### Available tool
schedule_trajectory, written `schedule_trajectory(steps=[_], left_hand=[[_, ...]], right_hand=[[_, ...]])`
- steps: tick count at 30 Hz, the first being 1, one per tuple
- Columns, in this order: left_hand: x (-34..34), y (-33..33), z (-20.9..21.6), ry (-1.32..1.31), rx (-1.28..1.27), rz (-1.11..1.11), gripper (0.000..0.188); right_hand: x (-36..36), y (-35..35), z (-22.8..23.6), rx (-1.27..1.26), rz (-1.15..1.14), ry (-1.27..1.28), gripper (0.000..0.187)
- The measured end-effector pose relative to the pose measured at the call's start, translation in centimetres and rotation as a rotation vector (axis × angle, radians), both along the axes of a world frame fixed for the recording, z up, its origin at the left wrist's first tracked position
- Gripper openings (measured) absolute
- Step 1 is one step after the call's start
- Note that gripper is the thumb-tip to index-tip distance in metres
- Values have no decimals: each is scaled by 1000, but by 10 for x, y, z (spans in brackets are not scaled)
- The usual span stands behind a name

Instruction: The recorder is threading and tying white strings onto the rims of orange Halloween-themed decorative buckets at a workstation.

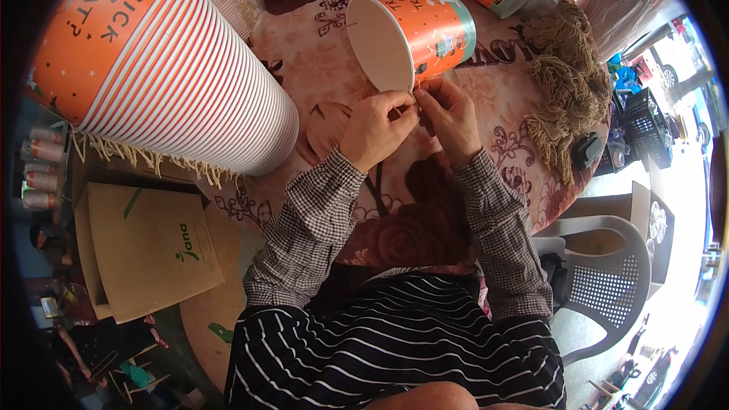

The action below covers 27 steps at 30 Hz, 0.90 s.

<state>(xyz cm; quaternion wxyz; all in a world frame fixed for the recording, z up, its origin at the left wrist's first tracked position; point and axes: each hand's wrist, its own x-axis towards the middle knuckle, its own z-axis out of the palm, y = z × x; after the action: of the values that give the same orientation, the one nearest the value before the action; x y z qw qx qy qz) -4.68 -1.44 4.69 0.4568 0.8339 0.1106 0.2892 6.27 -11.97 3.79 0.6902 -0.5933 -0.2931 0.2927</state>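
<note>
Patterned cloth [497, 95] spreads beneath an orange paper bucket [434, 34], which lies on its side, mouth facing left, beside a tall bucket stack [201, 68]. Left hand [377, 127] and right hand [454, 121] pinch at its near rim, fingertips closed; anything small between them is hidden. It looks light and smooth; its thin wall would likely dent, so the stiffer rim seems the safest hold.
</note>
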Motion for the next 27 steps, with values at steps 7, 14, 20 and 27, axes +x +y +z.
schedule_trajectory(steps=[7,14,20,27], left_hand=[[6,-18,-11,106,136,124,13],[9,-24,-18,13,73,87,13],[10,-16,-25,39,25,-55,18],[12,-14,-4,-115,-1080,-77,26]], right_hand=[[8,-5,4,13,12,13,11],[3,-9,8,6,-47,-213,9],[-2,-8,2,-18,-236,-602,9],[10,-13,5,-40,-7,-3,15]])
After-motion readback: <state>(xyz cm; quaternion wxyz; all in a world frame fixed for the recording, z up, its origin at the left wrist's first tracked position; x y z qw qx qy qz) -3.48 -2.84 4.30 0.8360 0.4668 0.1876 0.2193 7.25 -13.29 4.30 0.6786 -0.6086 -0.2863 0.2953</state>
